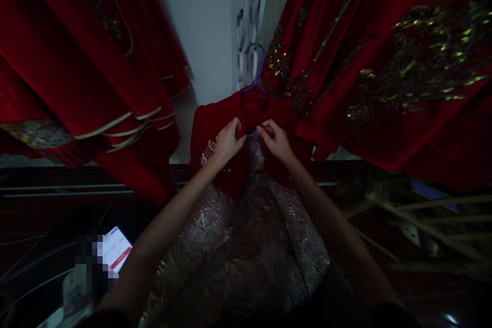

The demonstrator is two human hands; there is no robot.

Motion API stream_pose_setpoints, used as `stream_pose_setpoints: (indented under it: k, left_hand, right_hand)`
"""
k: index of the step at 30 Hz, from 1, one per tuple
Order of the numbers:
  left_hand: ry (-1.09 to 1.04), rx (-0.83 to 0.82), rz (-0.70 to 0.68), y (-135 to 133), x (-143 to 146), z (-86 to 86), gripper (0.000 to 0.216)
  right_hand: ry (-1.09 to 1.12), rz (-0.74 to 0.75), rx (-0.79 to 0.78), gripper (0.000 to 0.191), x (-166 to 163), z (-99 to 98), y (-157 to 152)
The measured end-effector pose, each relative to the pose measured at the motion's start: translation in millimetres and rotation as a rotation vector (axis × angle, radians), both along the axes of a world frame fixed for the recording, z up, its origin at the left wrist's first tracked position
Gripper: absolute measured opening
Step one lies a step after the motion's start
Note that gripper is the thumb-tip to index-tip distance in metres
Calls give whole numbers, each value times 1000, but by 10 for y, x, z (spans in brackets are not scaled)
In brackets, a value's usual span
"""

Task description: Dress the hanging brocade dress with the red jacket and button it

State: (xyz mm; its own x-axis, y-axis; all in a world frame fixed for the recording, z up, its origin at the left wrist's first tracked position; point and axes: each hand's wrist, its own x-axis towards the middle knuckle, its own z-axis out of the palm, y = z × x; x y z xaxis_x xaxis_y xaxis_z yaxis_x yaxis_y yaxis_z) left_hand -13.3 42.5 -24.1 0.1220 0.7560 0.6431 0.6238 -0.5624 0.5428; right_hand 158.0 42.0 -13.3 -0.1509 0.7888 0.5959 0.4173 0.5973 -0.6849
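A red jacket [215, 118] hangs on a purple hanger [257, 82] straight in front of me. Its left front carries a beaded ornament [208, 152]. My left hand [229, 142] pinches the jacket's front edge just below the neck opening, fingers closed. On the opposite edge my right hand [275, 140] grips in the same way, a short gap from the left. Between the hands the hanger's lower bar shows, with shiny silvery fabric under it. Below the jacket spreads a patterned brocade skirt [261, 230].
Red garments with pale trim [126, 61] hang at the left. At the right hangs a red garment with gold sequins [407, 61]. A white chain-like rack strip [248, 25] runs down the wall. Low left is a lit phone [116, 249]; low right, a wooden frame [418, 220].
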Motion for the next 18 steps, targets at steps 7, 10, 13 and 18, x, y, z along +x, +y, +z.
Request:
stream_pose_setpoints:
  k: [7,10,13,18]
  left_hand:
    - [-197,-123,-258,-50,169,-64,30]
    - [-359,-85,-294,-116,168,-78,32]
    - [-432,-15,-261,-183,197,-116,34]
    - [-565,-18,-148,-251,253,-249,29]
  right_hand:
    - [150,180,-125,30,-181,-6,-69]
    - [289,191,-190,31,-158,-31,-56]
    - [451,219,-315,32,-126,-121,-79]
    - [519,295,-327,45,-113,-323,-212]
